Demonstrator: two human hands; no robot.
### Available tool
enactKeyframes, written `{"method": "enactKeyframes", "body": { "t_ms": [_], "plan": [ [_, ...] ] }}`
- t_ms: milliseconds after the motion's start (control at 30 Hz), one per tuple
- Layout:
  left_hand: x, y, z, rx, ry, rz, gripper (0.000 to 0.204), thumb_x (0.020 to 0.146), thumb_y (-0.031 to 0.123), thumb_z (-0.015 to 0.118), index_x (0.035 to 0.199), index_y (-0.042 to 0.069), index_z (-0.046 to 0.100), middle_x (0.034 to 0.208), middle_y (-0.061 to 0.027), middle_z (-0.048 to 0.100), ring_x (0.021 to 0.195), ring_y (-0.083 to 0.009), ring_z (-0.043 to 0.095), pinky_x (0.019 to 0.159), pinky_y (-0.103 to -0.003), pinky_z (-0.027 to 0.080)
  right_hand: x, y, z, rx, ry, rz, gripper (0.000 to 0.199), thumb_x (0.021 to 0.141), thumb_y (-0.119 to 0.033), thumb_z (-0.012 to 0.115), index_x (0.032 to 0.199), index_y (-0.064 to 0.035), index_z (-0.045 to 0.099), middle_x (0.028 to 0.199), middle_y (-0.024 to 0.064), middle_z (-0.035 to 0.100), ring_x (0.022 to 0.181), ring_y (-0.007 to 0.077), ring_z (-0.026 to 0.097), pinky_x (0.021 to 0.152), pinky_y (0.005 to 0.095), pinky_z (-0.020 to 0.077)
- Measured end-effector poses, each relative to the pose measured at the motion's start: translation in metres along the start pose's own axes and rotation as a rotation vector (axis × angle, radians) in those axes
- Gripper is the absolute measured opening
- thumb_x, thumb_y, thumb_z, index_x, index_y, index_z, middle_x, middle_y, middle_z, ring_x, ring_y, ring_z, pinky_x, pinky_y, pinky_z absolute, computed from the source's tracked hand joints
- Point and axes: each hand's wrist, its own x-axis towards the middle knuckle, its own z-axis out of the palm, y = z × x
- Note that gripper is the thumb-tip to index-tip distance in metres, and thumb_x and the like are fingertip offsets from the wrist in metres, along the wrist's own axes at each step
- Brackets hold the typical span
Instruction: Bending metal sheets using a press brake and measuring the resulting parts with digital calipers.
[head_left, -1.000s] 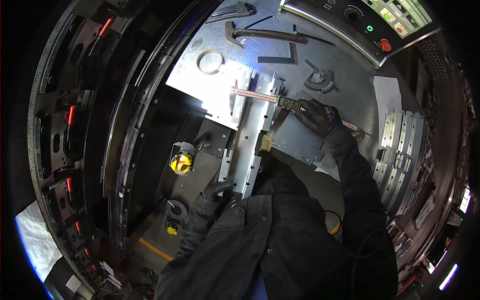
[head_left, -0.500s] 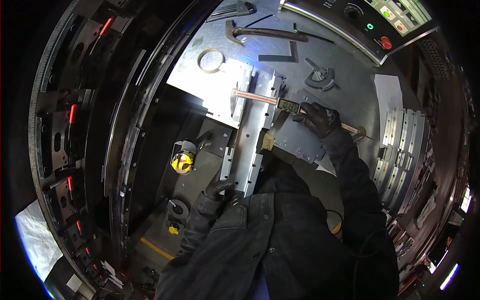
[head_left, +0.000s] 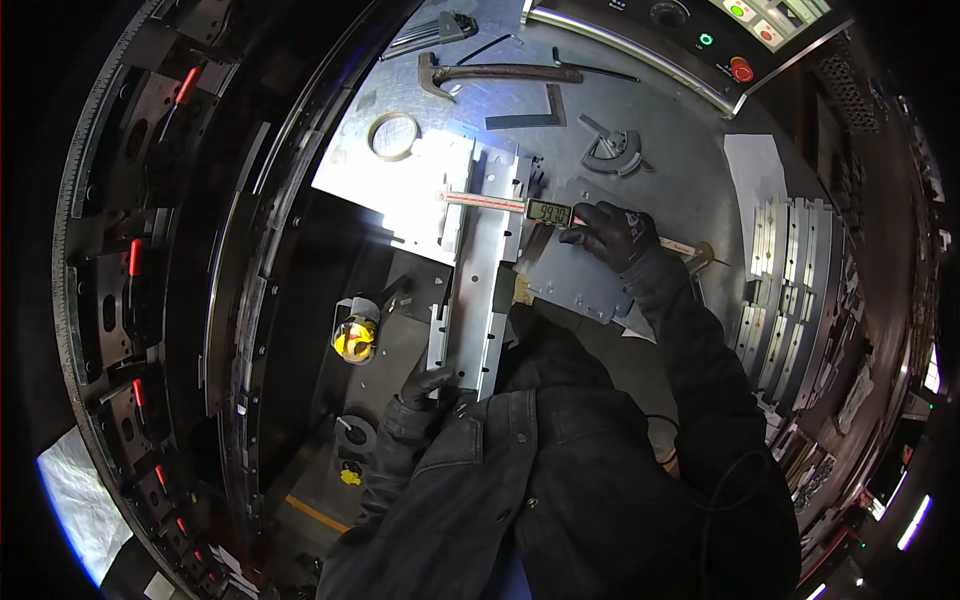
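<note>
The long metal channel (head_left: 476, 310) runs from the bench (head_left: 675, 130) at the far end to the person's jacket at the near end, its open side up. The left hand (head_left: 424, 385), in a dark glove, is closed on its near end at the left edge; part of that grip is hidden, so I cannot tell how the fingers sit underneath. The right hand (head_left: 612, 236), gloved too, is curled around the digital caliper (head_left: 488, 202) just right of its display, and the caliper lies across the far half of the channel.

The likeliest trouble is a tilted caliper: it crosses at a slight slant, and held from the right alone, its left end could ride up or slip off the flange — giving a false reading. Whether both jaws bear squarely is too small to tell. The near half seems to hang past the bench edge, so a loosened left grip could let the channel tip or swing. A sideways swing to the right could also knock the flat plate (head_left: 575, 270) lying beside it. Farther off, the protractor (head_left: 613, 155), square (head_left: 530, 121) and hammer (head_left: 510, 73) look safely apart.
</note>
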Motion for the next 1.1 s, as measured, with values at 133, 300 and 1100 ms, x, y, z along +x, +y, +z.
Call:
{"method": "enactKeyframes", "body": {
  "t_ms": [133,300,1100],
  "plan": [
    [0.002,-0.003,0.001,0.012,-0.004,0.020,0.037,0.060,-0.004,0.062,0.094,0.005,0.052,0.086,-0.0090,0.057,0.076,-0.0189,0.055,0.067,-0.026,0.044,-0.001,0.003,0.003,0.001,0.005,0.002,0.037,0.063,-0.018,0.061,0.098,-0.0098,0.050,0.064,0.0038,0.050,0.048,0.0199,0.045,0.044,0.0305,0.0336],
    [0.011,-0.006,0.005,0.034,0.001,0.043,0.038,0.059,-0.005,0.062,0.095,0.005,0.051,0.086,-0.0089,0.056,0.076,-0.0190,0.055,0.067,-0.027,0.044,0.000,0.002,0.002,-0.026,-0.027,0.022,0.036,0.065,-0.020,0.060,0.098,-0.0096,0.049,0.064,0.0039,0.050,0.048,0.0201,0.045,0.044,0.0306,0.0336],
    [0.061,0.108,-0.038,-0.819,-0.117,-0.149,0.054,0.061,-0.003,0.052,0.113,0.001,0.036,0.101,-0.0132,0.052,0.083,-0.0205,0.054,0.074,-0.028,0.042,0.063,0.062,-0.027,-0.217,0.400,0.015,0.066,0.064,-0.031,0.062,0.121,-0.0092,0.036,0.117,0.0130,0.040,0.105,0.0279,0.041,0.086,0.0347,0.0345]
  ]
}}
